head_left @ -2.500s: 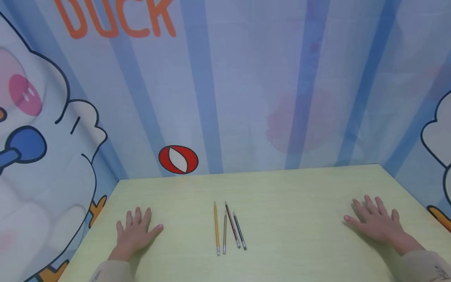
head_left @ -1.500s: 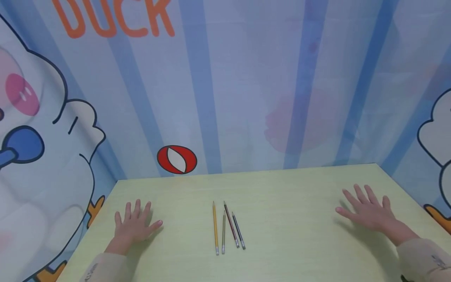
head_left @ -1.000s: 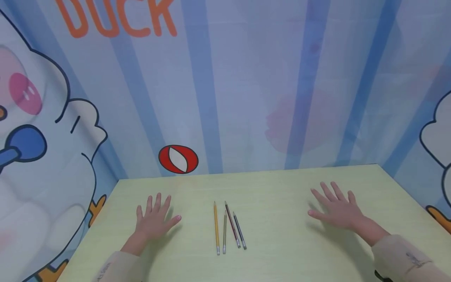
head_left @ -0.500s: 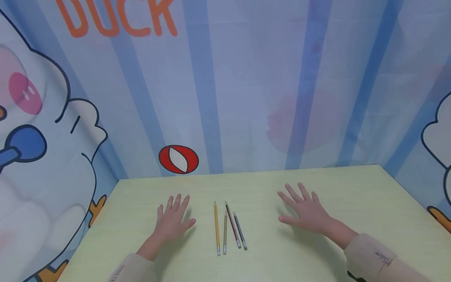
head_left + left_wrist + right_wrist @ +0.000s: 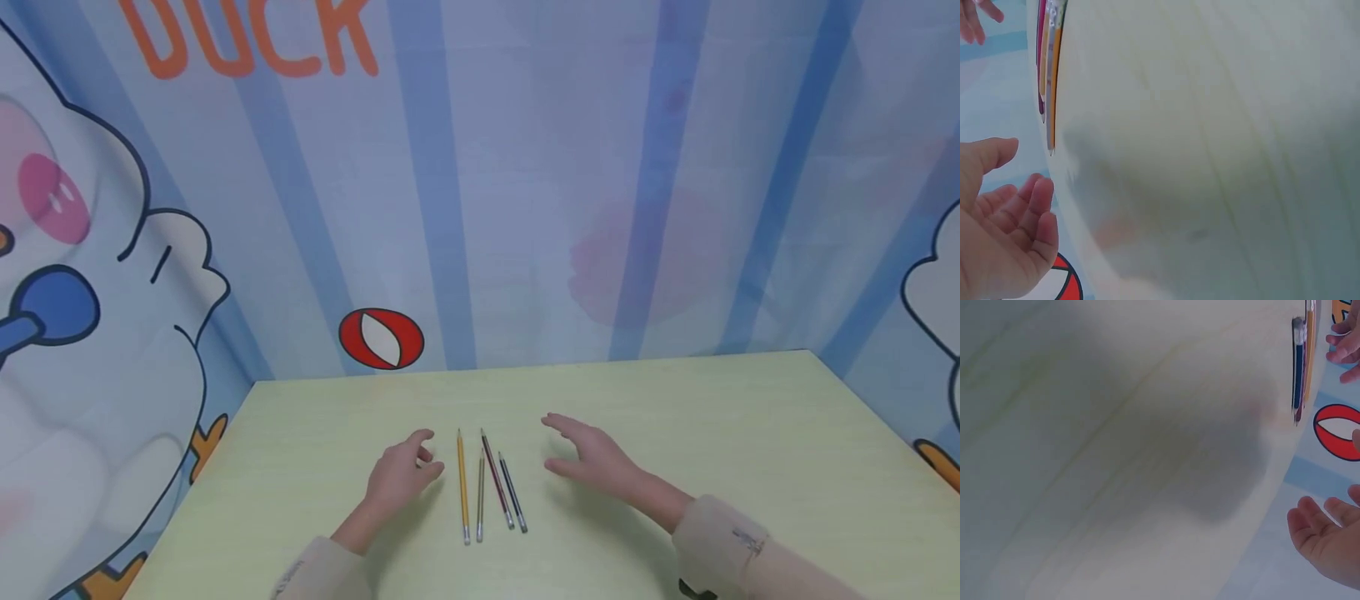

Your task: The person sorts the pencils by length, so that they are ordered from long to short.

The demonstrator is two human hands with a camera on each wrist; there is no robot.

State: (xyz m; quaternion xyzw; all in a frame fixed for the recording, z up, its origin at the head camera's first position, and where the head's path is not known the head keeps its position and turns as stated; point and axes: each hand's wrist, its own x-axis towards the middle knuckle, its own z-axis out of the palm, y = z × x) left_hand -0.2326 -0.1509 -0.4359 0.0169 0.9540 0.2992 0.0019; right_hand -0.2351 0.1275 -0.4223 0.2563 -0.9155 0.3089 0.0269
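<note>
Several pencils lie on the table, roughly side by side, tips toward the back wall. Leftmost is a yellow pencil (image 5: 462, 487). Beside it is a shorter tan pencil (image 5: 480, 496), then a dark red pencil (image 5: 497, 479) and a dark blue pencil (image 5: 513, 492), both slanting. My left hand (image 5: 397, 477) hovers just left of the yellow pencil, fingers loosely bent, thumb apart, holding nothing. On the other side, my right hand (image 5: 600, 460) hovers right of the dark blue pencil, thumb and fingers spread apart with nothing between them. The left wrist view shows the left hand's curved fingers (image 5: 1038, 200).
The pale wooden table (image 5: 712, 417) runs back to a blue striped cloth backdrop (image 5: 525, 208) with duck drawings and a printed red-and-white ball (image 5: 381, 338). Beige sleeves (image 5: 720, 537) cover both forearms. Shadows of the hands fall on the tabletop.
Both hands have risen from the table's sides and moved inward to either side of the pencils. Their spread fingers have turned inward and bent. The pencils have not moved.
</note>
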